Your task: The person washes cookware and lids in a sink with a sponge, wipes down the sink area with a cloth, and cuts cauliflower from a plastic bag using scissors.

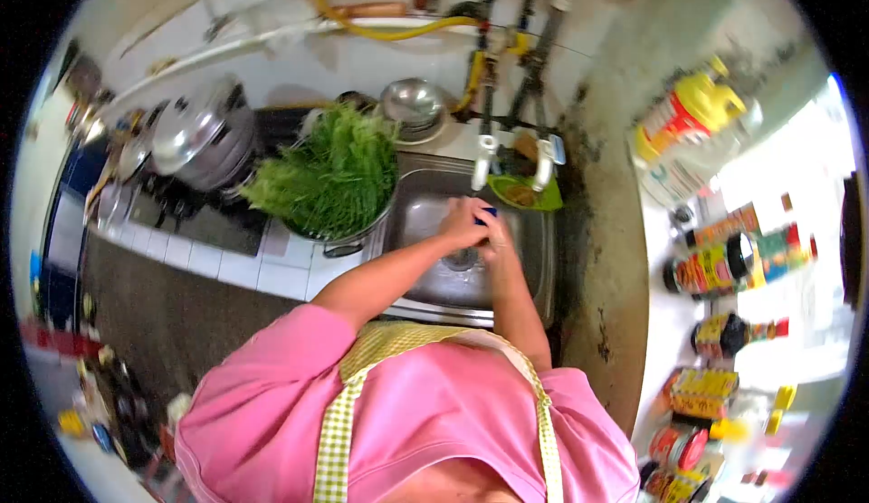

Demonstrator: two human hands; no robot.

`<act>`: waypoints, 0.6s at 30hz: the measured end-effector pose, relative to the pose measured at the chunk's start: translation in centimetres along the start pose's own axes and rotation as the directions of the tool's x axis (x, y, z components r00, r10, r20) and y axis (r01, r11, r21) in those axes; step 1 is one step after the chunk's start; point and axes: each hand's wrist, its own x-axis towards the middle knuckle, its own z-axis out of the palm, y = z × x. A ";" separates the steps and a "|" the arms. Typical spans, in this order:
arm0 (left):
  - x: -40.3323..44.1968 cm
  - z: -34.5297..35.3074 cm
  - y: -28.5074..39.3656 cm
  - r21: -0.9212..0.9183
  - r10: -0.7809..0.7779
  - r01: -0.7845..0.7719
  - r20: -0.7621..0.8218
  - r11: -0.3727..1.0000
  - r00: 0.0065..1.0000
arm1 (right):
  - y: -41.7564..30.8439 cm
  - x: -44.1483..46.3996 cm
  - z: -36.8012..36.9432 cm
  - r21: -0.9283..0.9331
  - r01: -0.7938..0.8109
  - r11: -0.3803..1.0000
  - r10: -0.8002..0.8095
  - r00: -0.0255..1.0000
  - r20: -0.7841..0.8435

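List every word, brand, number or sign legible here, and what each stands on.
No text reads with certainty.
Yellow bottle: red label, too blurred.
Pale container beside it: lettering too blurred.
Dark bottle: label too small and blurred.
Other sill bottles: likewise unreadable.

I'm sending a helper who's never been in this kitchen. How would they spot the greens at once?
Start at the steel sink. Just to its left stands a wide pot, and the greens are heaped in it, spilling over its rim. Their feathery, bright green mound sets them apart from the bare metal bowls behind and the shiny silver cookpot further left.
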 end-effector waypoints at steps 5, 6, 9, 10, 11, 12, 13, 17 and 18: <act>-0.7 -0.6 -4.2 -0.922 -0.546 0.376 0.267 0.096 0.794 | -0.2 1.3 -1.1 0.361 0.190 0.913 -0.201 0.979 -0.005; -0.8 0.1 -6.6 -0.785 -0.437 0.600 0.599 -0.154 0.671 | -0.4 1.1 -0.4 0.394 0.246 0.885 -0.256 0.966 -0.030; -4.8 -3.5 1.6 -0.593 0.168 0.702 0.705 -0.394 0.689 | -0.3 0.8 1.4 0.496 0.173 0.851 -0.261 0.959 0.113; -4.8 -3.8 2.8 -0.581 0.429 0.713 0.570 -0.392 0.700 | -1.1 -1.1 2.9 0.554 0.103 0.826 -0.222 0.963 0.152; -4.5 -3.9 3.5 -0.586 0.209 0.567 0.566 -0.579 0.798 | -1.0 -1.1 3.1 0.616 0.070 0.785 -0.270 0.933 0.239; -4.7 -5.0 5.2 -0.581 0.178 0.544 0.568 -0.605 0.804 | -1.0 -1.4 3.3 0.661 0.024 0.750 -0.315 0.892 0.324; -4.7 -5.2 5.1 -0.618 0.195 0.533 0.530 -0.578 0.825 | -1.1 -1.7 3.5 0.676 0.004 0.737 -0.346 0.861 0.372; -5.1 -6.4 4.6 -0.634 0.300 0.567 0.486 -0.525 0.821 | -1.1 -1.3 3.7 0.607 0.073 0.792 -0.379 0.838 0.393; -5.2 -6.9 4.7 -0.643 0.247 0.585 0.542 -0.494 0.804 | -1.4 -1.6 4.1 0.567 0.092 0.818 -0.368 0.841 0.395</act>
